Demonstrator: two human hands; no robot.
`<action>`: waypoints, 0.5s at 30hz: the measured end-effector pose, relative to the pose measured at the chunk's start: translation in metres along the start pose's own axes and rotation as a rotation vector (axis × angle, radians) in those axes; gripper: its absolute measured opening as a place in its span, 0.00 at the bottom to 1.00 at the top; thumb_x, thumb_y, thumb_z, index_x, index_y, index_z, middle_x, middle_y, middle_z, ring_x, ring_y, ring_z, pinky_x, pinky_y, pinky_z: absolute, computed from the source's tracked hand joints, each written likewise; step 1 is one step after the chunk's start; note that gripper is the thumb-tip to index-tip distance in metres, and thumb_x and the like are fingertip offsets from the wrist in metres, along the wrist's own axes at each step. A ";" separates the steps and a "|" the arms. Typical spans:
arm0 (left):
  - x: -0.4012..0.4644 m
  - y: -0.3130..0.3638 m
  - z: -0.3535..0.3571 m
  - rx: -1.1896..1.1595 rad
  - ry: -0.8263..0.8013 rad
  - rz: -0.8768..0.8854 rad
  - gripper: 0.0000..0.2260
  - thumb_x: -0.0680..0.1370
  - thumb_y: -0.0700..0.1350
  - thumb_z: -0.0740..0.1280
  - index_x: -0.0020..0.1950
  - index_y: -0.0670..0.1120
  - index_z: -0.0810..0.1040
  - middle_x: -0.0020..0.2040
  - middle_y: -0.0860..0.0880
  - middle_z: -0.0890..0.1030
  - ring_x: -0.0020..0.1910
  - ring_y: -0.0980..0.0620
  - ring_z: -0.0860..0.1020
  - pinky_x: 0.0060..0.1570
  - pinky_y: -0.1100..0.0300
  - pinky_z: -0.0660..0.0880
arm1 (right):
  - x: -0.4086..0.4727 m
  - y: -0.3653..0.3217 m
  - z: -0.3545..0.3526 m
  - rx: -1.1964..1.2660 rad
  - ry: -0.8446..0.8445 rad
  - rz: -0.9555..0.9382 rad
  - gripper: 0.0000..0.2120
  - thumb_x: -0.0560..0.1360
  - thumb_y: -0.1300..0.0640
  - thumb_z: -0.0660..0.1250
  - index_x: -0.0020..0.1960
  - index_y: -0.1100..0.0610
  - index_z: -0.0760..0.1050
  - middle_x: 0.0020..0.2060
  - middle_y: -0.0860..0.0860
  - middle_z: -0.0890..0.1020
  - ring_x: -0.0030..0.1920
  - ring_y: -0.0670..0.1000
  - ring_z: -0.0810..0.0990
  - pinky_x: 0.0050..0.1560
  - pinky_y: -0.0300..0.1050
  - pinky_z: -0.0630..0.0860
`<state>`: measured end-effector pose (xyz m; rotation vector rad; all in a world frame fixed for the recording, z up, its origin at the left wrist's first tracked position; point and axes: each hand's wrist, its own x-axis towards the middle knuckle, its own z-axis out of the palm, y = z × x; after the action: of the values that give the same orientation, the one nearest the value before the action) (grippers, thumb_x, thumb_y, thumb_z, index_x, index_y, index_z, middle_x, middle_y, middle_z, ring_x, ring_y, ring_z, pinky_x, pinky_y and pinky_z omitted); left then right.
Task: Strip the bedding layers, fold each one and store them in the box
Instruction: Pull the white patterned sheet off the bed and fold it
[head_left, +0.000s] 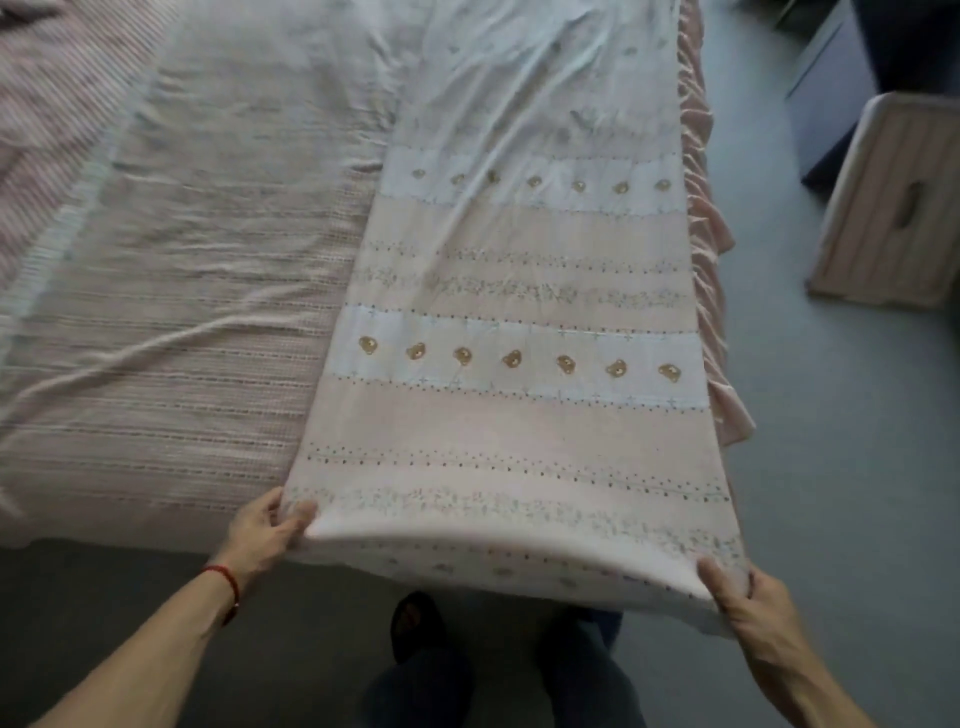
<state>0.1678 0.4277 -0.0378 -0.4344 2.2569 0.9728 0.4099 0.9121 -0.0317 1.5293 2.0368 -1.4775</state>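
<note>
A ribbed pink bed (156, 291) carries a long, soft quilt (519, 322), folded lengthwise along its right side. The left hand (265, 535) and right hand (743, 597) pinch its near corners, fingers curled around the fabric.

The wide bed (171, 525) carried a pink woven ribbed cover (171, 322) — on it lay a folded pink-and-white bear-print quilt (519, 312).

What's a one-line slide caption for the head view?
Both hands, left hand and right hand, grip the near corners of the folded patterned quilt on the bed.
</note>
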 end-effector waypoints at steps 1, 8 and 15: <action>-0.015 0.009 -0.007 -0.034 0.023 0.018 0.10 0.78 0.51 0.72 0.53 0.45 0.82 0.50 0.47 0.84 0.47 0.48 0.82 0.40 0.59 0.77 | -0.007 -0.008 -0.007 -0.031 0.028 -0.001 0.05 0.76 0.61 0.73 0.49 0.63 0.82 0.37 0.52 0.84 0.39 0.53 0.84 0.38 0.44 0.79; -0.069 0.045 -0.048 -0.074 0.022 0.025 0.11 0.77 0.45 0.73 0.38 0.41 0.83 0.29 0.52 0.83 0.31 0.53 0.79 0.33 0.60 0.71 | -0.044 -0.068 -0.058 -0.060 0.075 -0.024 0.05 0.76 0.60 0.74 0.42 0.61 0.82 0.41 0.60 0.84 0.50 0.54 0.80 0.44 0.46 0.72; -0.103 0.060 -0.061 -0.051 0.033 0.097 0.14 0.80 0.50 0.70 0.37 0.47 0.85 0.31 0.53 0.84 0.35 0.53 0.81 0.39 0.59 0.75 | -0.074 -0.069 -0.095 -0.106 0.155 -0.080 0.13 0.75 0.55 0.76 0.32 0.55 0.82 0.35 0.56 0.86 0.42 0.53 0.83 0.47 0.53 0.78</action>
<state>0.1880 0.4282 0.0943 -0.3684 2.3051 1.0821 0.4233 0.9434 0.1030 1.5829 2.2488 -1.2905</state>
